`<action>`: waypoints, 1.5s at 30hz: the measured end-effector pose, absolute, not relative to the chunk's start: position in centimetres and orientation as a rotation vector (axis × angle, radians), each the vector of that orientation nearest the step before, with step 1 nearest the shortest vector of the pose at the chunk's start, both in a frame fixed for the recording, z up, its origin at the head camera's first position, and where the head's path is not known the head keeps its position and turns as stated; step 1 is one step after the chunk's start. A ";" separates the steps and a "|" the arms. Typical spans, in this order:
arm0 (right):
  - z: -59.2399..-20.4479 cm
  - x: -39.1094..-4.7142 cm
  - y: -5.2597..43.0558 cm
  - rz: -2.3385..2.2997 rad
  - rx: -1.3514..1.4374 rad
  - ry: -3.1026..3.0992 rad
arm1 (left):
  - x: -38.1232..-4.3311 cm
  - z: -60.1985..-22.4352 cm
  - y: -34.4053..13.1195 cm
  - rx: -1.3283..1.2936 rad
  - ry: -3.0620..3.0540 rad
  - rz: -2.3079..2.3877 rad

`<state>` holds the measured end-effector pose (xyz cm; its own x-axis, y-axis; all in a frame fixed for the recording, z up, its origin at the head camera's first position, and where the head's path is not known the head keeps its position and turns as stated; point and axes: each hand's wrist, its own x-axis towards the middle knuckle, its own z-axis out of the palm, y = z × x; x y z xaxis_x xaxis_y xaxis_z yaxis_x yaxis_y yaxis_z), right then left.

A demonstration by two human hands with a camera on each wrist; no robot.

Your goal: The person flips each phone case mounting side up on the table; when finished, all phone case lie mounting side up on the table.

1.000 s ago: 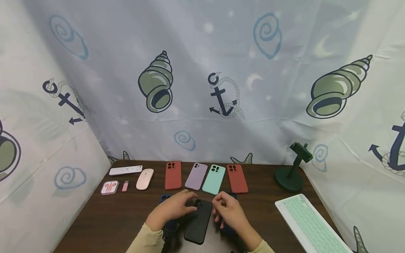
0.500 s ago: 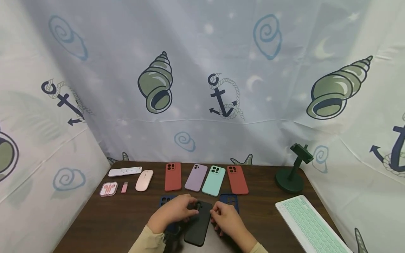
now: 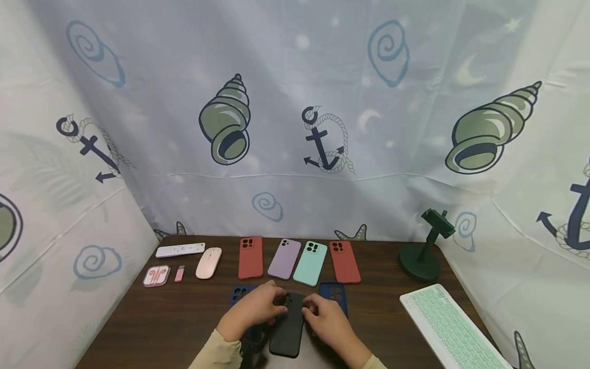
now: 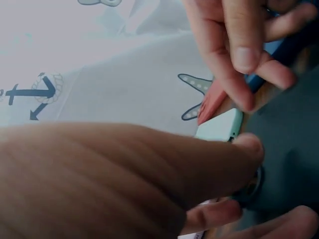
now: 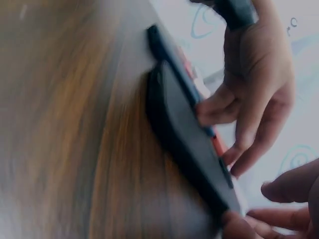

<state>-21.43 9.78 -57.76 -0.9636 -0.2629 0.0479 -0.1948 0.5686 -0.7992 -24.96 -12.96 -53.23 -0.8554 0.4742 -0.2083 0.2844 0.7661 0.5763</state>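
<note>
Right hand (image 3: 326,316) at two o'clock, black phone (image 3: 287,333) shifted slightly towards nine.
Its fingers meet the phone's edge, grip unclear; the left hand's (image 3: 258,307), at ten, spread apart. The phone lies straighter on the tabletop (image 3: 382,328), between blue cases (image 3: 335,294): probably being squared up.

I lose part of one blue case (image 3: 236,296) behind the left hand (image 3: 255,309), and part of another blue case (image 3: 335,293) behind the right hand (image 3: 328,320). The bottom edge cuts the keyboard (image 3: 449,323). My right-wrist view blurs the tabletop (image 5: 65,124).
</note>
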 end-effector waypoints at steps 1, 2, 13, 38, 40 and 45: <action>-57.6 -21.4 9.7 -1.384 -0.363 2.703 | -25.0 -53.3 -12.9 0.584 2.623 0.774; -57.4 -21.4 9.7 -1.401 -0.324 2.686 | -25.1 -53.3 -12.9 0.583 2.625 0.776; -57.2 -21.4 9.6 -1.651 -0.169 2.397 | -25.1 -53.6 -12.9 0.519 2.586 0.816; -57.0 -21.5 10.0 -1.528 -0.439 2.622 | -24.4 -53.1 -13.0 0.698 2.519 0.800; -57.0 -21.5 10.0 -1.537 -0.461 2.612 | -24.3 -53.0 -13.0 0.721 2.530 0.796; -56.9 -21.3 9.9 -1.545 -0.501 2.604 | -24.3 -52.8 -12.9 0.724 2.508 0.842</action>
